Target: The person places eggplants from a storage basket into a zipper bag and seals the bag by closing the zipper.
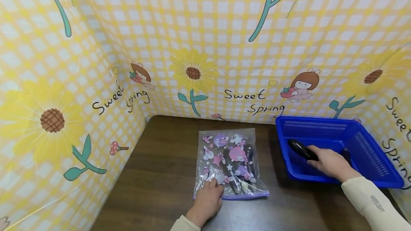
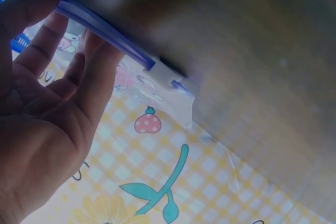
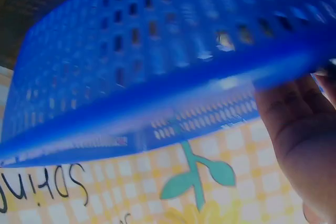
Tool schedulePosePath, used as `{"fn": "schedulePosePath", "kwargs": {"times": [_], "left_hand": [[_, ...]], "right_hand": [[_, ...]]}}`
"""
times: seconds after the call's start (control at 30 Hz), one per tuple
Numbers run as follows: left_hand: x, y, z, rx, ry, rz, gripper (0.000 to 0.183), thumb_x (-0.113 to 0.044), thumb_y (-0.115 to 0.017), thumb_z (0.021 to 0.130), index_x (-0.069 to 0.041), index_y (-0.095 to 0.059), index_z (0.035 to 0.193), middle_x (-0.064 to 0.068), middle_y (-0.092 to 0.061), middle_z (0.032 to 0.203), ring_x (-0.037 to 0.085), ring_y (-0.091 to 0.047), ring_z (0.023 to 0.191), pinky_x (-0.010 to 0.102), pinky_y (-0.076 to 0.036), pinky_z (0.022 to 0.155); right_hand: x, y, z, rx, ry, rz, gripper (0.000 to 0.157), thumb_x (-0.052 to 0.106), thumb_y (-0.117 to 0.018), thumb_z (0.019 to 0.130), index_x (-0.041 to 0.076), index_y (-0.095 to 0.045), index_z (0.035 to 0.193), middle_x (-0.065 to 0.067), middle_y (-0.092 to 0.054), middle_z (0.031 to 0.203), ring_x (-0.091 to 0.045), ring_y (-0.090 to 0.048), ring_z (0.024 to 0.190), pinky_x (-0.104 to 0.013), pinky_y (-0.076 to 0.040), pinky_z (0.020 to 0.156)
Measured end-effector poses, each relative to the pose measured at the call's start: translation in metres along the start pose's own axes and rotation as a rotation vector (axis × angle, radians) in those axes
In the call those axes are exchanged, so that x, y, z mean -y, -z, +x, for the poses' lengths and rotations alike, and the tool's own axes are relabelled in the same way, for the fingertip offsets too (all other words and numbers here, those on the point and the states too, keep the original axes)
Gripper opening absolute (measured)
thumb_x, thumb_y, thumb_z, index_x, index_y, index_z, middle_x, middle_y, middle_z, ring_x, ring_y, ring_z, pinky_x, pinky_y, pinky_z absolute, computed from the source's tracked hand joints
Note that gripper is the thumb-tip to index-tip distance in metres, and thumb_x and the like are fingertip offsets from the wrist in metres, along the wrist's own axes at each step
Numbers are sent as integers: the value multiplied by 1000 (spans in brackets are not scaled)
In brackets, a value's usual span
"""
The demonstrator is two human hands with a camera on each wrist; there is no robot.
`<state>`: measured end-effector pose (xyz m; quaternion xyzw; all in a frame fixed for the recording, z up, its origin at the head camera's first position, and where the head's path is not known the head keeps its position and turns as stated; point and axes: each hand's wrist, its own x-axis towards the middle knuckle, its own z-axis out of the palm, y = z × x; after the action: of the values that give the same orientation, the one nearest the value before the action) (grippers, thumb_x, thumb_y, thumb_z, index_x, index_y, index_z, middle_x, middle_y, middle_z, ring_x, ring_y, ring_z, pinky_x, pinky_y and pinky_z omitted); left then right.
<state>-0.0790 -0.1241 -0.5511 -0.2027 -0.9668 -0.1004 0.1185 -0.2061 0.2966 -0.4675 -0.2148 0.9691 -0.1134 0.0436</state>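
A clear zip bag (image 1: 218, 159) printed with pink and purple cartoon figures lies flat on the table, its purple zip edge toward me. Dark shapes show through its right side. My left hand (image 1: 207, 199) is at the zip edge, fingers over the bag; in the left wrist view the thumb (image 2: 31, 9) meets the purple zip strip (image 2: 105, 32), with a white slider (image 2: 161, 72) farther along. Over the blue basket (image 1: 289, 174), my right hand (image 1: 332, 163) grips a glossy black elongated object (image 1: 302, 149) with a rounded end. The basket wall mostly hides that grip in the right wrist view.
Another dark item (image 1: 346, 155) lies in the basket, partly behind my right hand. The dark wooden table (image 1: 154, 167) meets yellow checked cloth walls (image 1: 205, 27) at the left and back. The basket stands at the right, near the cloth.
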Motion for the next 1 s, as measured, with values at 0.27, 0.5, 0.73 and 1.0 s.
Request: {"fn": "schedulePosePath", "kwargs": {"times": [0.27, 0.5, 0.73, 1.0], "left_hand": [[4, 3, -2, -6, -31, 30, 23, -5, -70, 62, -13, -61, 82, 2, -47, 80, 19, -49, 69, 30, -39, 44], [6, 0, -3, -50, -11, -13, 23, 0, -66, 62, -12, -55, 79, 3, -45, 81, 20, -49, 69, 31, -40, 44], [10, -1, -6, -93, -9, -64, 30, 3, -66, 56, -12, -50, 76, 1, -39, 76, 20, -45, 67, 32, -41, 51], [4, 0, -7, -45, 71, 10, 21, -4, -67, 65, -16, -54, 77, 2, -46, 80, 23, -50, 75, 37, -35, 54]], "right_hand": [[34, 12, -6, -42, 8, -30, 58, 32, -71, 82, 0, -53, 126, -14, -65, 95, -17, -57, 67, -40, -45, 54], [60, 18, -15, -116, 44, -89, 52, 28, -74, 79, 2, -56, 120, -6, -64, 84, -15, -58, 63, -38, -45, 51], [84, 19, -25, -156, 65, -109, 52, 31, -76, 78, 4, -57, 118, -3, -62, 79, -14, -57, 60, -38, -44, 47], [117, -1, -36, -285, 165, -149, 52, 31, -79, 73, 6, -60, 114, 0, -58, 71, -15, -55, 55, -34, -41, 43]]}}
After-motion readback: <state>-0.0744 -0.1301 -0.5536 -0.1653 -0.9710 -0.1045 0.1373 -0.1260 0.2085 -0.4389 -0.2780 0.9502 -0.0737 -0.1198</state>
